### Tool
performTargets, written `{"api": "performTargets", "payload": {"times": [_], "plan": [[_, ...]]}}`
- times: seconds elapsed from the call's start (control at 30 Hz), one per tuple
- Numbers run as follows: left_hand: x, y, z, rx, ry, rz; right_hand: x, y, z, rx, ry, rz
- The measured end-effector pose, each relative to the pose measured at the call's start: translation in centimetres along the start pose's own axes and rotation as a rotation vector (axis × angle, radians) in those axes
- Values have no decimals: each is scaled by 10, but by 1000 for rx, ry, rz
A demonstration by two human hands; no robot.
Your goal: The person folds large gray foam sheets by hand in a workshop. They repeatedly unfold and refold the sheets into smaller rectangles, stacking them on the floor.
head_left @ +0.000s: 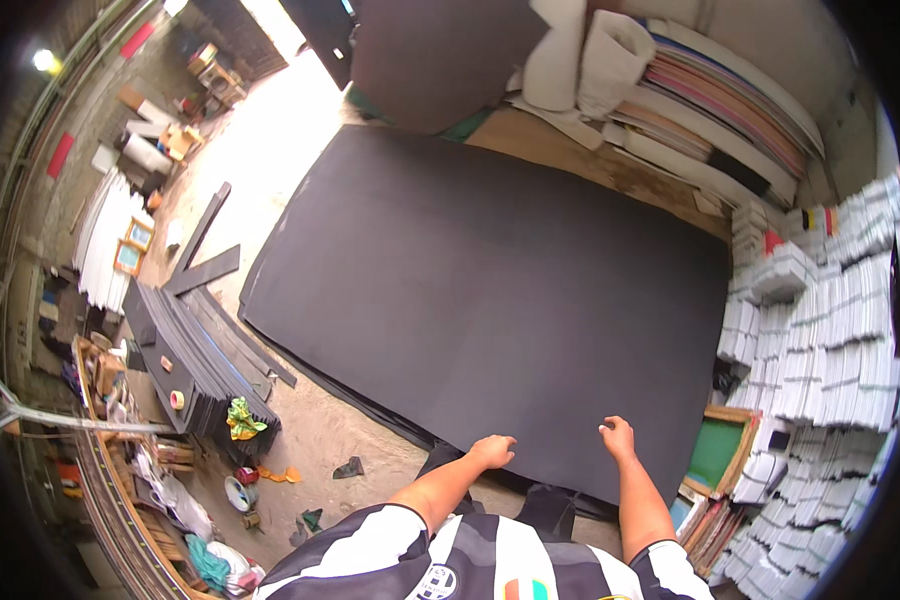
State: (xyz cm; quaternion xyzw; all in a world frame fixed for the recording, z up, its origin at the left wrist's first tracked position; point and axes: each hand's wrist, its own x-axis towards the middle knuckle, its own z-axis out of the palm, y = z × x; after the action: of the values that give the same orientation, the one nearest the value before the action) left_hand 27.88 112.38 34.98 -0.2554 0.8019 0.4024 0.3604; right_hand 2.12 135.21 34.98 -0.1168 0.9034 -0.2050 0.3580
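Over black sheets [510, 290] on the floor [365, 450], the left hand [492, 452] and right hand [618, 436] are released, white bundles [835, 340] stacked rightward.

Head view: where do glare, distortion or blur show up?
Head view: floor toward the upper left washed out to white, with a lamp glaring farther left; head view: wooden rail at lower left bowed near the black rim; head view: left hand and right hand fairly sharp.
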Motion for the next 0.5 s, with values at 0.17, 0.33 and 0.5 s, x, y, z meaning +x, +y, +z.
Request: {"api": "performTargets", "payload": {"times": [0.17, 0.33, 0.5], "plan": [[-9, -119, -72, -221, 130, -40, 29, -165, 56, -110, -83, -89], [-71, -224, -171, -301, 226, -208, 44, -327, 133, -184, -200, -241], [-99, -307, -220, -424, 438, -354, 37, -488, 184, -319, -295, -391]]}}
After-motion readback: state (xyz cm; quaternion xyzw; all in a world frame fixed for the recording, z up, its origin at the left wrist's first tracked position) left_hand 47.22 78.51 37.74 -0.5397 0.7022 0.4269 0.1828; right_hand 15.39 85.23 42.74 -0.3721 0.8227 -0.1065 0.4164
